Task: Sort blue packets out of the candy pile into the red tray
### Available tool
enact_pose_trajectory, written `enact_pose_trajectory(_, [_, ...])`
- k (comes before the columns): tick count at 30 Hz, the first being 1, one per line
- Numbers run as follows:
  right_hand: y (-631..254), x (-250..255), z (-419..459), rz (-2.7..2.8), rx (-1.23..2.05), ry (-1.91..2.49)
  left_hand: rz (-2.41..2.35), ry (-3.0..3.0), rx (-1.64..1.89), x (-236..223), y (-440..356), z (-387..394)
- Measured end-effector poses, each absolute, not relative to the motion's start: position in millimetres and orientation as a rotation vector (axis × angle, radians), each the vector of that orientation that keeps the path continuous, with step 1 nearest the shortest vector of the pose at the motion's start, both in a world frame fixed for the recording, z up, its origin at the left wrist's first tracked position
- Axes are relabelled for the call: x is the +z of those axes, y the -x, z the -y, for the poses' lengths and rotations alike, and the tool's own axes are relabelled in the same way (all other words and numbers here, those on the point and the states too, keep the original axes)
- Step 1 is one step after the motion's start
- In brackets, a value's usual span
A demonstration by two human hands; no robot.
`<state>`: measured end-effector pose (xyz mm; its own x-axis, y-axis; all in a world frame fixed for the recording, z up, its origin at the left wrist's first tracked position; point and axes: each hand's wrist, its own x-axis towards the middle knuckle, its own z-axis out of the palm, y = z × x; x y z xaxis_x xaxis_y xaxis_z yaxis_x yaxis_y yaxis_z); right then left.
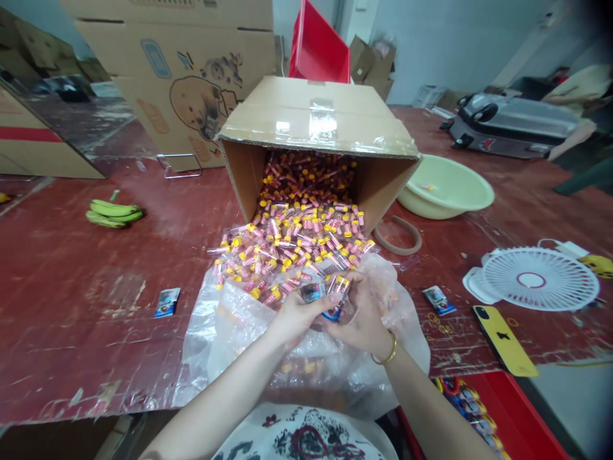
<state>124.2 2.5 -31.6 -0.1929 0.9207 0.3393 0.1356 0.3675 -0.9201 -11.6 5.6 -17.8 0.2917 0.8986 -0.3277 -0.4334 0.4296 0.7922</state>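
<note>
Cardboard box (pixel 316 121) spilling yellow-capped tubes (pixel 297 236); both hands' grip (pixel 330 306) around small tubes (pixel 335 287).

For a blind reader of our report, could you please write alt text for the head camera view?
Two bare hands, left hand and right hand, together hold small clear yellow-capped tubes over a clear plastic bag. Behind them, a tipped brown cardboard box spills many such tubes onto a worn red table. Green bananas lie left; a white fan lies right.
</note>
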Motion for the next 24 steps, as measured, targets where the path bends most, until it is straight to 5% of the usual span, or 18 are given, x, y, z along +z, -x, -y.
enact_pose_trajectory(24, [-142.7,-31.2,0.6,1.37,1.09,0.99,-0.951,-0.668,0.838,-19.4,4.2,-5.1])
